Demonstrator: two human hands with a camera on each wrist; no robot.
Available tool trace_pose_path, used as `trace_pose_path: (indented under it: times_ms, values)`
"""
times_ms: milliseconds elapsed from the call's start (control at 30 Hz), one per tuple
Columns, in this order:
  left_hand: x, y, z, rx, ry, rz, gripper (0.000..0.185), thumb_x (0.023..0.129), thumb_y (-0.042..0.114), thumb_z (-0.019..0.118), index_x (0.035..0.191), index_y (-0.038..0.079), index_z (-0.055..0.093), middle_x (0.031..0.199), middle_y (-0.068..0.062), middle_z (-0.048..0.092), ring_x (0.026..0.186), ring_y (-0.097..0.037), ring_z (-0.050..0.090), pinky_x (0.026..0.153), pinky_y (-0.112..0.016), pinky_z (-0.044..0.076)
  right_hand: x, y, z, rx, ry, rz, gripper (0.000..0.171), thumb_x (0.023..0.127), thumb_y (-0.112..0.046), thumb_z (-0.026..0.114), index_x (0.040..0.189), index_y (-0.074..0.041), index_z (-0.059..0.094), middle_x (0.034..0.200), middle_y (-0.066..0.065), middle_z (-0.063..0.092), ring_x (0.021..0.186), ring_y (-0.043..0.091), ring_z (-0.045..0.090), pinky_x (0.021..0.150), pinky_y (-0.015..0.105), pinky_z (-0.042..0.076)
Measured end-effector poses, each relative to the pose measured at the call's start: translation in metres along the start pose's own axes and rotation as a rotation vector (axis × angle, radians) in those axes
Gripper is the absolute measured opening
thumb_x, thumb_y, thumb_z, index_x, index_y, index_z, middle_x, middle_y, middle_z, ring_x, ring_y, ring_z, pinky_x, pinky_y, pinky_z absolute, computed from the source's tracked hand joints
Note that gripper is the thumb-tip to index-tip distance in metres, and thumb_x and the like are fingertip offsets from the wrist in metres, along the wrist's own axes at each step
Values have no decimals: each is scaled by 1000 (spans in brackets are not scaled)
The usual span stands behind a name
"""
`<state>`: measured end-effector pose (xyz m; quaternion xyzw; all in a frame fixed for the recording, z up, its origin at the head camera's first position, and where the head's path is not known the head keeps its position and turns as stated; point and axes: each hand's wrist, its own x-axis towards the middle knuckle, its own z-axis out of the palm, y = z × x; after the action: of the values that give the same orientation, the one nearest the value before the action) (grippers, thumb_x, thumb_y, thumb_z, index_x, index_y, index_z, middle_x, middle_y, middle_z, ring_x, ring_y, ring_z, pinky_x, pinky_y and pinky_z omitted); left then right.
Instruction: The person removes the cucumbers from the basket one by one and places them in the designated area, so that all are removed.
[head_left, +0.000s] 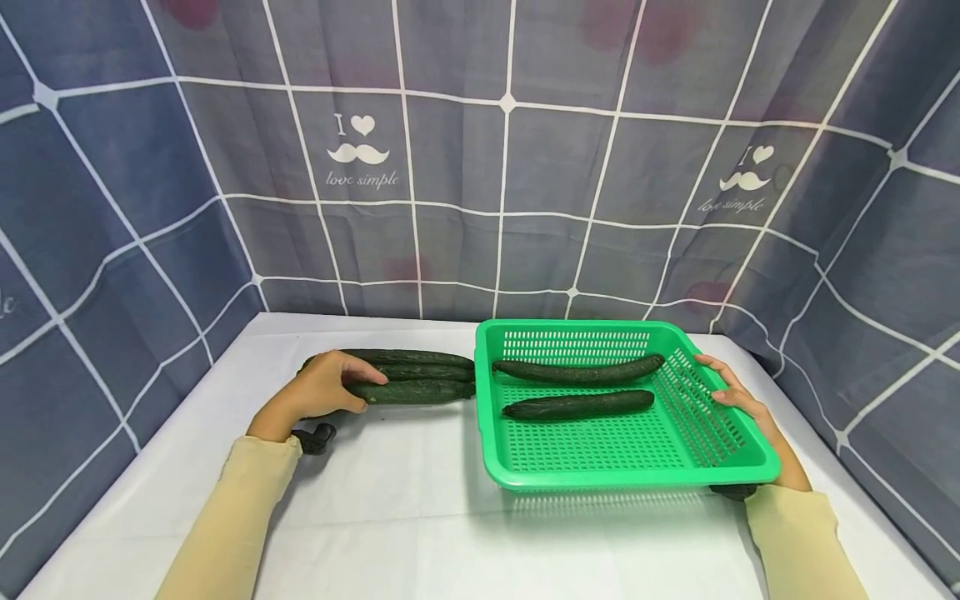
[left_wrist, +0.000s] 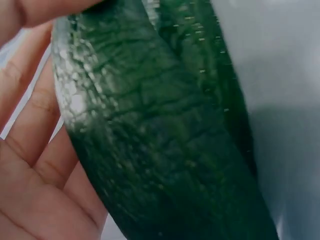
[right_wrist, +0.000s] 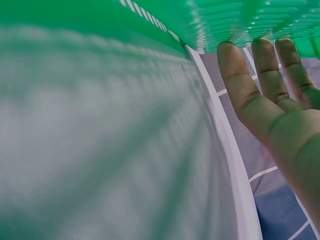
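Three dark green cucumbers (head_left: 420, 392) lie side by side on the white table, their right ends against the basket's left side. My left hand (head_left: 324, 385) grips the nearest one by its left end, thumb on top; in the left wrist view its wrinkled skin (left_wrist: 145, 120) fills the middle, fingers (left_wrist: 42, 100) spread along its far side. A green plastic basket (head_left: 600, 477) holds two more cucumbers, a curved one (head_left: 577, 372) behind a straighter one (head_left: 577, 406). My right hand (head_left: 742, 408) holds the basket's right rim, with several fingers (right_wrist: 240, 85) against the outside of its wall.
The white table (head_left: 375, 517) stretches in front of the basket and the cucumbers. A grey checked curtain (head_left: 450, 158) with white lines encloses the back and sides. Black wrist straps show at the left wrist (head_left: 315, 438) and under the basket's right corner.
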<state>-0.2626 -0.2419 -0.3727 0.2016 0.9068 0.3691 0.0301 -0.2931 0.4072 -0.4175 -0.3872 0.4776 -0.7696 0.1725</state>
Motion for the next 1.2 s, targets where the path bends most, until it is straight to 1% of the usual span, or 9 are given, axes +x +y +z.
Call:
trace_pose_path:
  times_ms: [267, 433, 567, 667, 833, 933, 1000, 1067, 1200]
  values:
    - [3, 0, 9, 49, 17, 18, 40, 79, -6, 89, 116, 7, 85, 121, -11, 80, 118, -40, 71, 95, -54, 60, 0, 0, 2, 66, -20, -9, 78, 99, 14, 4, 166, -13, 34, 162, 6, 50, 145, 24, 56, 115, 37, 50]
    - [6, -1, 15, 70, 12, 28, 42, 76, -9, 89, 113, 8, 85, 117, -9, 80, 114, -38, 72, 95, -53, 60, -1, 0, 3, 73, -19, -9, 77, 99, 13, 3, 166, -12, 32, 163, 6, 49, 146, 24, 55, 116, 37, 50]
    - [8, -3, 21, 98, -1, 40, 43, 73, -12, 91, 109, 11, 86, 113, -5, 81, 107, -33, 73, 92, -51, 61, -1, 0, 2, 55, -17, -6, 78, 99, 13, 3, 166, -13, 33, 163, 5, 48, 146, 23, 54, 116, 37, 50]
    - [9, -4, 25, 120, -2, 36, 44, 71, -11, 94, 107, 13, 86, 109, -2, 80, 104, -31, 72, 91, -50, 61, 0, 0, 2, 58, -19, -9, 78, 99, 14, 4, 166, -12, 33, 163, 5, 49, 146, 23, 55, 116, 36, 50]
    - [10, -1, 28, 161, -9, 20, 47, 69, -8, 98, 108, 14, 84, 109, -1, 78, 104, -29, 70, 94, -50, 60, 0, 0, 2, 88, -23, -8, 76, 100, 13, 4, 166, -12, 32, 164, 6, 48, 146, 24, 55, 116, 37, 50]
    - [11, 1, 28, 183, -19, 10, 49, 67, -6, 100, 109, 15, 84, 110, 1, 77, 104, -26, 68, 93, -50, 59, -1, 0, 2, 64, -9, -4, 76, 101, 13, 5, 166, -13, 32, 164, 6, 48, 145, 24, 55, 115, 37, 51]
    - [11, 1, 28, 182, -27, 3, 50, 67, -5, 100, 109, 16, 84, 110, 2, 77, 103, -25, 68, 93, -49, 59, -1, 0, 2, 12, 13, -5, 76, 101, 13, 7, 166, -14, 34, 162, 5, 50, 143, 23, 57, 113, 36, 53]
    - [11, 0, 27, 164, -38, 12, 50, 67, -5, 100, 110, 14, 84, 110, 1, 78, 102, -24, 68, 93, -49, 59, -2, -1, 1, -52, 36, -2, 75, 101, 13, 10, 165, -15, 36, 160, 3, 50, 142, 20, 57, 111, 34, 54]
    - [10, -1, 24, 100, -62, 32, 48, 70, -6, 99, 112, 8, 83, 110, -1, 78, 100, -24, 69, 93, -47, 59, -3, -2, 0, -109, 48, 3, 75, 101, 13, 12, 165, -16, 37, 159, 2, 51, 140, 18, 58, 108, 32, 55]
